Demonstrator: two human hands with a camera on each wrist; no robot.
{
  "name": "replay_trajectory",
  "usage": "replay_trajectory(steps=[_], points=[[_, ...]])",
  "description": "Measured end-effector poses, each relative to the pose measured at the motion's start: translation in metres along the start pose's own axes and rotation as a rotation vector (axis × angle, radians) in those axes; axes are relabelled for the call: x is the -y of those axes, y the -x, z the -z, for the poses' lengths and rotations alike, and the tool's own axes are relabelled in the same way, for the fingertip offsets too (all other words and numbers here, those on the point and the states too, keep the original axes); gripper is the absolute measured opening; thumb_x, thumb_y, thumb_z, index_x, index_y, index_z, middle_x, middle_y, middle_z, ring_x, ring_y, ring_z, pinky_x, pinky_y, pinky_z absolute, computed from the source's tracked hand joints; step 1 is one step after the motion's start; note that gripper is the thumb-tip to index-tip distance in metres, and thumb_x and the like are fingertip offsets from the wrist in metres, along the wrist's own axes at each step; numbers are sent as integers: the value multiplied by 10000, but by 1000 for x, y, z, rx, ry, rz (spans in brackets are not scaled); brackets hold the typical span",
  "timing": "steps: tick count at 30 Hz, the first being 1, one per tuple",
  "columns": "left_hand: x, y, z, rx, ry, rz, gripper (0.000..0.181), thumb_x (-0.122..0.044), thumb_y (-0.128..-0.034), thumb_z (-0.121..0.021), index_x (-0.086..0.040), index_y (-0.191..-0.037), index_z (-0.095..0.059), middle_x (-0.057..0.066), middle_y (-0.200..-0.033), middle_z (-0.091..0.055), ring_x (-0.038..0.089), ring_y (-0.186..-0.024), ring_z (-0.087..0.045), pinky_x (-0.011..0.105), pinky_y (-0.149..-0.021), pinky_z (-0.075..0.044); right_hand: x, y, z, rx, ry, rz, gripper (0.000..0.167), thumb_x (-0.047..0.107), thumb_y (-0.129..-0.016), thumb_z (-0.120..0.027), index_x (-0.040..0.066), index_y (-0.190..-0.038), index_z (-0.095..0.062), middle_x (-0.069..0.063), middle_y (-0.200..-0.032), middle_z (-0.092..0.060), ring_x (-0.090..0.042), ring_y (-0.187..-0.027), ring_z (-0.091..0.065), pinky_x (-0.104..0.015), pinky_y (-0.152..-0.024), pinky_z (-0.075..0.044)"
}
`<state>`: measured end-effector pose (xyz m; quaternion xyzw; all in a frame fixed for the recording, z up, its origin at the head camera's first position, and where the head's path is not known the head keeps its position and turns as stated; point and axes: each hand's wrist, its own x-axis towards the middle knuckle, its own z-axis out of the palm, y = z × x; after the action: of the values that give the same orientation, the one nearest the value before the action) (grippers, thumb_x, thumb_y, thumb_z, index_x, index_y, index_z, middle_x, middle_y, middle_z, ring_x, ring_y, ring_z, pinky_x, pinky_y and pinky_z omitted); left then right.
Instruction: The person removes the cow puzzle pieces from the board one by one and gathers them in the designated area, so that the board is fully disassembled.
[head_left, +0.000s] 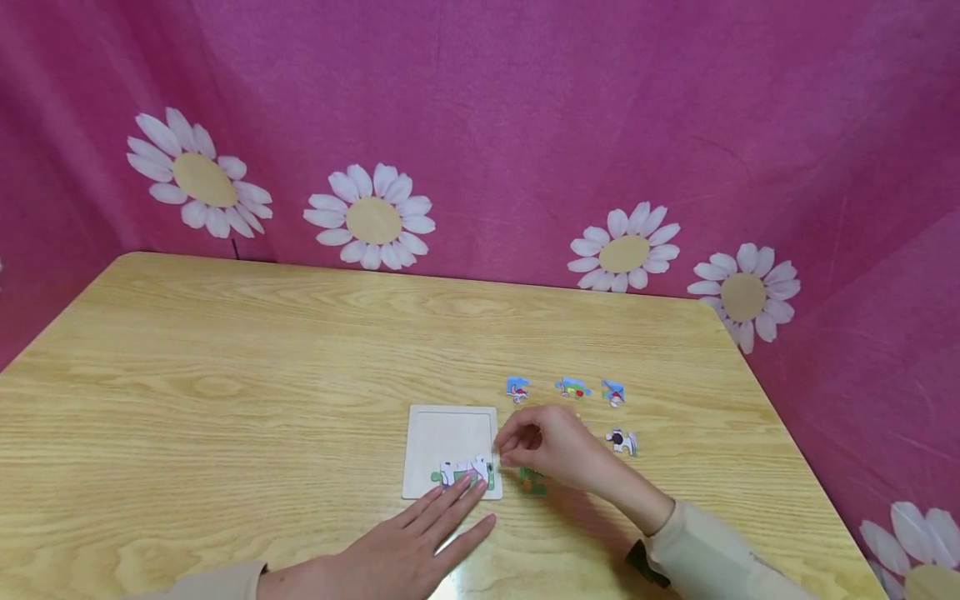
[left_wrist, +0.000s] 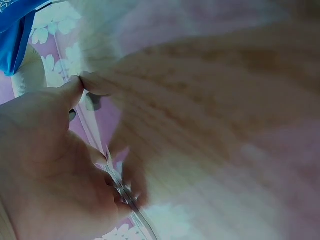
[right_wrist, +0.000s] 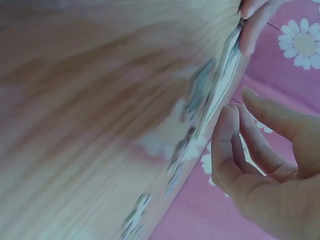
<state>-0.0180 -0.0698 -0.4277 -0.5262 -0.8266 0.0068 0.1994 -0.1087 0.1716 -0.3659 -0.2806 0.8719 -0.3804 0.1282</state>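
A square wooden puzzle board (head_left: pixel 442 433) lies on the table with joined puzzle pieces (head_left: pixel 467 472), white and green, along its near side. My left hand (head_left: pixel 397 542) rests straight fingertips on these pieces at the board's near right; the left wrist view shows this hand (left_wrist: pixel 55 165) low over the tabletop. Just off the board's right edge is my right hand (head_left: pixel 558 446), its fingers bent. In the right wrist view, this hand (right_wrist: pixel 265 165) has thumb and fingers apart with nothing visible between them. A green puzzle piece (head_left: pixel 533 482) lies below it, partly covered.
Loose puzzle pieces lie right of the board: a blue one (head_left: pixel 517 389), a blue and green one (head_left: pixel 573 388), another blue one (head_left: pixel 613 393) and a white one with a dark spot (head_left: pixel 622 442). Behind the wooden table (head_left: pixel 225 367) hangs a pink flowered cloth (head_left: pixel 487 125).
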Motion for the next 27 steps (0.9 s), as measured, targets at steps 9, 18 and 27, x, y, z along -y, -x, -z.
replay_trajectory(steps=[9, 18, 27], points=[[-1, -4, 4, 44, -14, -28, 815, -668, -958, -365, -30, -1464, -383, 256, -1490, -357, 337, -1369, -400, 368, -1098, -303, 13, -26, -17, 74, -15, 47, 63, -10, -833, -753, 20, -886, -734, 8, -794, -707, -22, -667, -597, -212, -621, -512], [-4, -11, 2, 60, -13, -46, 777, -635, -974, -373, -38, -1471, -377, 253, -1489, -355, 333, -1369, -396, 348, -1086, -317, 19, -36, -25, 145, -42, 60, 58, -32, -825, -751, 22, -840, -736, 14, -734, -693, -10, -640, -593, -204, -608, -499], [-4, -11, -1, 30, -39, -49, 758, -641, -966, -385, -54, -1444, -415, 250, -1469, -379, 329, -1350, -418, 345, -1065, -341, 20, -37, -25, 164, -55, 62, 61, -44, -815, -755, 15, -815, -739, 7, -706, -696, -16, -630, -608, -200, -606, -507]])
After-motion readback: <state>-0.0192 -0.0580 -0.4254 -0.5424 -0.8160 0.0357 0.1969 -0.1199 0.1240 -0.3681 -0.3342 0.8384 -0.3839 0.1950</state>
